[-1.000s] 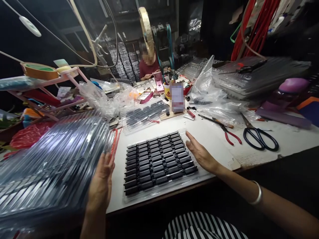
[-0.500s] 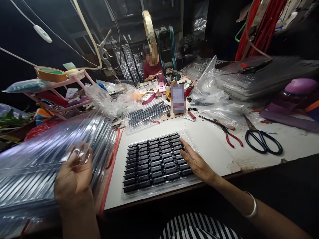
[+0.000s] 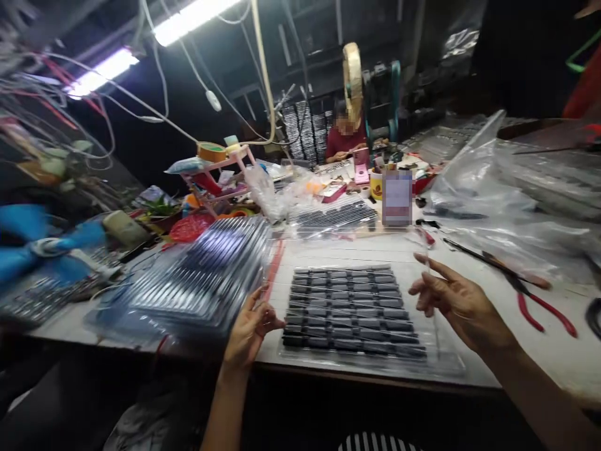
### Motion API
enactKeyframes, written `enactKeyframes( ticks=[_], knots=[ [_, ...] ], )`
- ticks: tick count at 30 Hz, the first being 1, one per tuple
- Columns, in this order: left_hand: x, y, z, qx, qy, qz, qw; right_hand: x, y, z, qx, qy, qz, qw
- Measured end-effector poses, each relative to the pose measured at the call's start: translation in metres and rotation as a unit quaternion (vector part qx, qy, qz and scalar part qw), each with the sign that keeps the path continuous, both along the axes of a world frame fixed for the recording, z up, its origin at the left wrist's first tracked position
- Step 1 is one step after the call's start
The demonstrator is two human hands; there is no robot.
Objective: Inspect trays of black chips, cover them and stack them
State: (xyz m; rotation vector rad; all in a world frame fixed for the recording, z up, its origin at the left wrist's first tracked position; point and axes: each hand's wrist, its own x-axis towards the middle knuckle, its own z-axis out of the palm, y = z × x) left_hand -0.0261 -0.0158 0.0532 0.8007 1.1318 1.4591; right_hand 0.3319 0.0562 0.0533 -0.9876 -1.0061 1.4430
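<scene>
A clear tray (image 3: 352, 254) is grasped by left hand (image 3: 248, 326) and right hand (image 3: 455, 300). If lowered crookedly, black parts (image 3: 350, 310) could be dislodged.

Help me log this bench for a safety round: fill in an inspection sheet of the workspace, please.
Surface: white table, cluttered toward the back.
Job's things: rows of black parts on a clear tray; a clear plastic sheet above them.
Clutter: stacked trays left, plastic bags and red-handled pliers right.
Hands: left hand and right hand at opposite sides of the sheet; exact grip unclear.
Cables: several hang overhead, including a pale cable.
Surroundings: a co-worker beyond the table, a blue fan far left, lit tubes overhead.
</scene>
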Motion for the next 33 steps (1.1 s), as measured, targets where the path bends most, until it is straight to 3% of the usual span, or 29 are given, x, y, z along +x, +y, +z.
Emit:
enactKeyframes(
  ticks=[7, 10, 13, 17, 23, 30, 33],
  knots=[
    [-0.002, -0.013, -0.005, -0.017, 0.024, 0.035, 0.999, -0.001, -0.005, -0.004, 0.005, -0.027, 0.011, 1.000],
    [-0.007, -0.016, -0.012, -0.047, 0.070, 0.072, 0.994, 0.000, -0.003, -0.005, 0.033, -0.128, 0.009, 0.991],
    [-0.012, -0.019, -0.020, -0.104, 0.188, 0.074, 0.974, 0.006, 0.003, -0.010, 0.056, -0.301, 0.005, 0.952],
    [-0.011, -0.019, -0.027, -0.143, 0.400, 0.036, 0.905, 0.018, 0.011, -0.023, 0.041, -0.441, -0.023, 0.897],
    [-0.002, -0.016, -0.027, -0.126, 0.525, -0.024, 0.841, 0.025, 0.013, -0.033, 0.034, -0.596, -0.031, 0.802],
    [0.003, 0.002, -0.022, -0.066, 0.550, -0.064, 0.830, 0.031, 0.017, -0.038, 0.054, -0.626, -0.023, 0.778],
    [0.002, 0.009, -0.018, -0.067, 0.553, -0.047, 0.829, 0.032, 0.017, -0.038, 0.061, -0.631, -0.025, 0.773]
  ],
)
